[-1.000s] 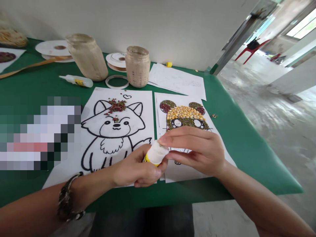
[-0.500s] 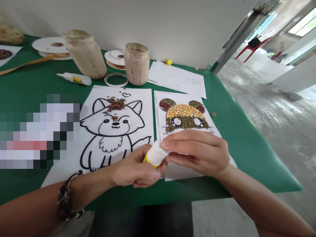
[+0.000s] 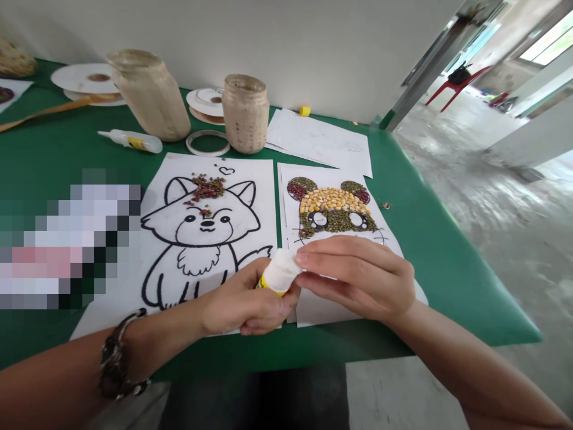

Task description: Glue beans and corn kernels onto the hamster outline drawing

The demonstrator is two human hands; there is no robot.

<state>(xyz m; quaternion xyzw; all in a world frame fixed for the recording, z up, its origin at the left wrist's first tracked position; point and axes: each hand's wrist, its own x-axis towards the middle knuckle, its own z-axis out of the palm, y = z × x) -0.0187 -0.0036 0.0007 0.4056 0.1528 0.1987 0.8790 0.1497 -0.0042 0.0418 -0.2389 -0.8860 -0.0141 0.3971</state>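
Observation:
My left hand [image 3: 244, 304] is wrapped round the body of a white glue bottle [image 3: 278, 273] with a yellow label, over the near edge of the green table [image 3: 430, 239]. My right hand [image 3: 358, 278] pinches the bottle's white top with thumb and fingers. Under the hands lie two sheets: a fox outline drawing [image 3: 203, 230] with a patch of red and green beans on its head, and a mouse drawing [image 3: 333, 206] filled with corn and beans.
Behind the sheets stand two twine-wrapped jars [image 3: 150, 95] [image 3: 246, 113], tape rolls [image 3: 208, 143], a second glue bottle [image 3: 132, 141], loose papers [image 3: 320, 140] and a small yellow cap [image 3: 305, 110]. A blurred patch covers the left. The table's right edge drops to a concrete floor.
Both hands stay on the glue bottle; my right fingers have shifted slightly on its top. The view has tilted a little, nothing else moved.

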